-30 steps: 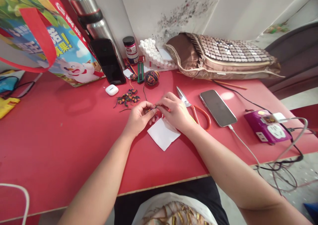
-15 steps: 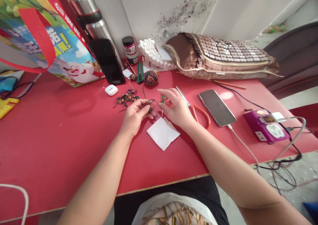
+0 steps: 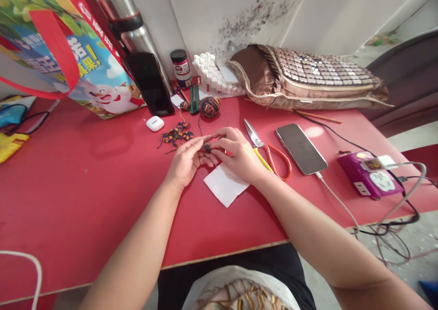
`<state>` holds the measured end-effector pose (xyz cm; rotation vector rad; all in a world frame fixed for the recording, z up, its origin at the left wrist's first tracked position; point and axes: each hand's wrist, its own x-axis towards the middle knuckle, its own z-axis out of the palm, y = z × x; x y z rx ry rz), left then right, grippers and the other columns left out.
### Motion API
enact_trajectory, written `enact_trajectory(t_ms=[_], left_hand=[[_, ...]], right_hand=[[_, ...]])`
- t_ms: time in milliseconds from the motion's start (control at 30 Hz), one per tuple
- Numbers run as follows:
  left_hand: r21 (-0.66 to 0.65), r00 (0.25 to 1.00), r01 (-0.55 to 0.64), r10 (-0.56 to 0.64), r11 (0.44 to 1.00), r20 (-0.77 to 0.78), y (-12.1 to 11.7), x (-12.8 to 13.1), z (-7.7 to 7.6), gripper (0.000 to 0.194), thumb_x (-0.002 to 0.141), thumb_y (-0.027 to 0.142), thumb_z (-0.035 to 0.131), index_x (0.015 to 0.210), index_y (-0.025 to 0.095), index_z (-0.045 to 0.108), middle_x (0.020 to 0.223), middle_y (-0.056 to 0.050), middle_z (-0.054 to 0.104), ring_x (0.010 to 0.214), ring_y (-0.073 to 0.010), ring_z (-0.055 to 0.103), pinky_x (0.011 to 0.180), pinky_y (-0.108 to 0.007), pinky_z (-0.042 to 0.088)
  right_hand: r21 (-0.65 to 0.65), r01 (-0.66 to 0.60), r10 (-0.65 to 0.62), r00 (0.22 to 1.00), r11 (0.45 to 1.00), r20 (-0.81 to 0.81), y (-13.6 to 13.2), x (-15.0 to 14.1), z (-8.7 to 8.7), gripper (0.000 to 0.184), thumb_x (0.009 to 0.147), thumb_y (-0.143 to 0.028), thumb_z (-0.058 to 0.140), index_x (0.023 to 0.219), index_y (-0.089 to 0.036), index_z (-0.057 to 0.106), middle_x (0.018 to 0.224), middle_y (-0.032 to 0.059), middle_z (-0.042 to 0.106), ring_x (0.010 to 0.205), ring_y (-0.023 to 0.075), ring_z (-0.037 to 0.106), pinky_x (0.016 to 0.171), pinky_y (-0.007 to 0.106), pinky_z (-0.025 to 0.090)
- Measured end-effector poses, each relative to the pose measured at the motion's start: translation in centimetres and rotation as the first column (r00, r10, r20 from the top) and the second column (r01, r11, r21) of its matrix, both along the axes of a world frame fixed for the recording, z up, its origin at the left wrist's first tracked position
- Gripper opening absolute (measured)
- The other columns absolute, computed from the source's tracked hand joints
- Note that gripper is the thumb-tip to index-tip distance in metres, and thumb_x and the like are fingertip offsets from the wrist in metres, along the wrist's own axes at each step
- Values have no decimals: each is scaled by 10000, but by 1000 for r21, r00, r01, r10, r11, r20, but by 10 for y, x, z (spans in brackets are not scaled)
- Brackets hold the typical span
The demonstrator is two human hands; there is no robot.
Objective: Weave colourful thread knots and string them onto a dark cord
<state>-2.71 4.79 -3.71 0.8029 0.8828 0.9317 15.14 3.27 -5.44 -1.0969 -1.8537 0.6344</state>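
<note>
A small dark multicoloured yarn piece point(image 3: 206, 148) sits between my two hands, partly hidden by fingers. My left hand point(image 3: 187, 160) cups it on its curled fingers, thumb stretched along the top. The fingertips of my right hand point(image 3: 237, 156) reach in and touch the same piece. Tucked in the right fingers is a slim green-handled crochet hook point(image 3: 226, 146), mostly covered. Under the hands lies a folded white paper point(image 3: 226, 188). Beyond the left hand is a clump of knotted yarn pieces point(image 3: 177, 134), and behind it a ball of multicoloured yarn point(image 3: 210, 106).
Scissors point(image 3: 253, 134) with orange and yellow handles lie by the right hand, beside a charging phone point(image 3: 301, 148). A purple power socket point(image 3: 369, 175) is farther right. At the back stand a black phone point(image 3: 150, 84), a steel flask point(image 3: 135, 41), a jar point(image 3: 181, 68) and a brown cushion point(image 3: 308, 80).
My right hand drew away from the yarn piece, showing the green hook, then came back to it. The left hand's fingers loosened and straightened around the piece.
</note>
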Motion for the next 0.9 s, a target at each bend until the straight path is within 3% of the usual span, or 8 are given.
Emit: enact_trajectory(t_ms=[67, 133, 200, 267, 433, 600, 767, 900], left_hand=[[14, 1000, -1, 2, 1000, -2, 0, 1, -1, 363, 813, 368, 828, 1039, 97, 746, 718, -58, 728, 547, -168, 694, 466, -246, 506], [28, 1000, -21, 21, 999, -9, -1, 2, -1, 347, 790, 398, 856, 953, 119, 730, 700, -42, 709, 526, -153, 670, 428, -229, 458], [37, 999, -38, 38, 999, -11, -1, 3, -1, 343, 761, 412, 887, 847, 143, 692, 674, -26, 688, 509, -133, 635, 411, -217, 422], [41, 999, -36, 36, 999, -2, -2, 3, 0, 368, 735, 424, 912, 788, 152, 672, 674, -25, 687, 503, -112, 599, 413, -208, 403], [37, 1000, -6, 6, 999, 11, -4, 3, 4, 429, 639, 425, 985, 775, 143, 693, 666, -17, 679, 506, -74, 524, 438, -188, 361], [30, 999, -36, 35, 999, 18, -4, 4, 4, 516, 639, 553, 974, 768, 150, 678, 675, 1, 628, 535, -78, 518, 446, -191, 352], [12, 998, -55, 55, 998, -6, -4, 2, 2, 458, 601, 416, 1005, 788, 149, 683, 681, 11, 612, 541, -73, 507, 465, -194, 331], [18, 998, -58, 58, 998, 7, -3, 1, 2, 370, 635, 351, 970, 781, 156, 693, 636, 18, 577, 553, -86, 502, 470, -204, 309]], right_hand=[[-130, -2, -15, 991, 992, -133, 0, -1, 4, 111, 946, -194, 645, 896, -200, 744, 1088, 101, 724, 1012, 231, 662, 925, 412, 531], [-339, -55, -54, 951, 939, -305, 0, -1, 9, 85, 914, -254, 679, 857, -194, 700, 866, 44, 699, 760, 171, 621, 709, 324, 500], [-539, -167, -131, 873, 825, -471, 0, -2, 14, 182, 875, -359, 727, 835, -196, 660, 677, -16, 614, 552, 114, 488, 537, 269, 376], [-638, -284, -213, 782, 716, -586, 0, -2, 18, 278, 808, -423, 782, 802, -193, 626, 619, -36, 588, 461, 73, 394, 464, 245, 265], [-661, -428, -248, 691, 616, -679, 0, -3, 21, 365, 664, -384, 894, 749, -159, 619, 626, -19, 620, 426, 26, 348, 426, 217, 167], [-657, -443, -274, 659, 611, -700, 0, -3, 20, 395, 662, -379, 922, 742, -159, 603, 612, -27, 601, 425, 15, 338, 422, 206, 152], [-660, -462, -287, 645, 593, -709, 0, -3, 21, 377, 655, -348, 918, 771, -159, 613, 624, -28, 601, 437, 17, 341, 425, 199, 149], [-649, -524, -324, 582, 552, -745, 0, -1, 24, 364, 640, -288, 916, 845, -175, 637, 594, -94, 477, 444, 15, 278, 429, 188, 136]])
